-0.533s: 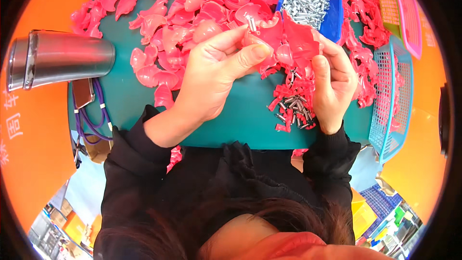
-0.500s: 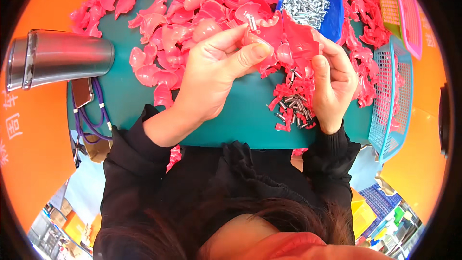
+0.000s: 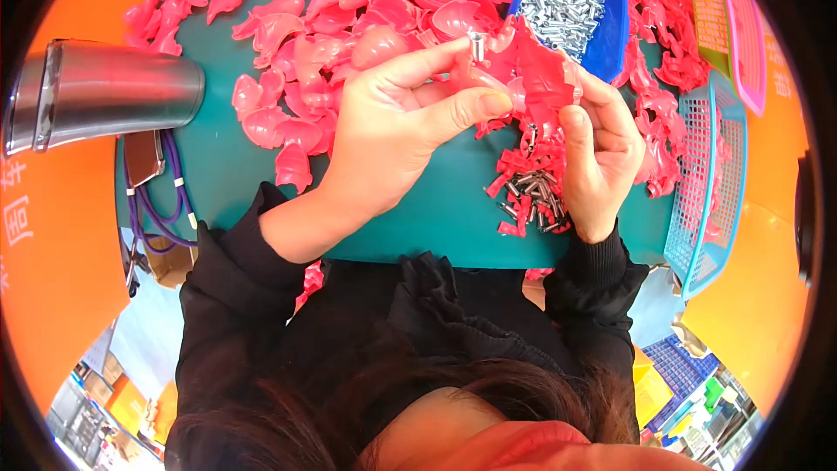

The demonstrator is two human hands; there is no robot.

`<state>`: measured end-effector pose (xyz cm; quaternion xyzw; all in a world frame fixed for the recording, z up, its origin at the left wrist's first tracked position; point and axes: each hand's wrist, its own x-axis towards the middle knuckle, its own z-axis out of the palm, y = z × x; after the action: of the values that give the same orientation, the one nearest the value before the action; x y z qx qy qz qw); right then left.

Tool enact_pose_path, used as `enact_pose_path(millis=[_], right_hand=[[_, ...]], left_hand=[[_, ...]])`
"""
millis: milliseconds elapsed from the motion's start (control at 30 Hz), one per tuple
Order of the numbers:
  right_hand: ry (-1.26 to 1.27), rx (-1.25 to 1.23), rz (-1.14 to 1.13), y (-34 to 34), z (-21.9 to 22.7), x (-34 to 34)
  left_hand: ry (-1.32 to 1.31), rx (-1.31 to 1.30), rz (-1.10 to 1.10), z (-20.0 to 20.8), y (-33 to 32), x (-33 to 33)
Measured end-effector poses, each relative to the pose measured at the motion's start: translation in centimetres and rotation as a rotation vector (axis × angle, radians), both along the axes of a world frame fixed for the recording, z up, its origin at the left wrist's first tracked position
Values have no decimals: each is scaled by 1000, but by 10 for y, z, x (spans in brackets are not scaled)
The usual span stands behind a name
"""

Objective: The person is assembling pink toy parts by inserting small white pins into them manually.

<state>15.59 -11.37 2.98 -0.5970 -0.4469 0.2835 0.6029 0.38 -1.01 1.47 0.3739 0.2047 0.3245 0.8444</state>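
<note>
Slips waiting at our fingertips

Between our two hands we hold a red moulded plastic shell piece (image 3: 536,78) above the teal table (image 3: 418,209). Our left hand (image 3: 397,126) is closed on it, thumb and forefinger pinching near a small silver metal pin (image 3: 477,45) that stands upright at the fingertips. Our right hand (image 3: 602,144) is wrapped on the piece's other side, thumb pressed along it.

We judge the pin the weak point: it is small and held only at the very tips, so a slight twist of the shell could flick it loose into the heap of red plastic shells (image 3: 366,26) behind, where it would be hard to find. Just below our right hand lies a loose cluster of metal pins and red scraps (image 3: 527,196); a dropped wrist could scatter them toward the table's near edge. The blue plastic tray of silver pins (image 3: 580,4) sits close behind our fingers, and a wide reach could tip it. The steel flask (image 3: 105,92) lies well apart on our left.
</note>
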Motion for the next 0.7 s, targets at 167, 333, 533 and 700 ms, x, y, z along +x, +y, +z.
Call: enact_pose_path(millis=[167,333,533,700], right_hand=[[-25,-46,23,1,-3,-4],[-10,20,-14,2,-7,-8],[7,6,-5,3,-6,-10],[-66,-44,-22,4,-7,-13]], left_hand=[[50,46,-2,-1,-1,0],[51,102,71,1,-7,1],[105,130,64,6,-9,0],[111,196,114,-1,-11,2]])
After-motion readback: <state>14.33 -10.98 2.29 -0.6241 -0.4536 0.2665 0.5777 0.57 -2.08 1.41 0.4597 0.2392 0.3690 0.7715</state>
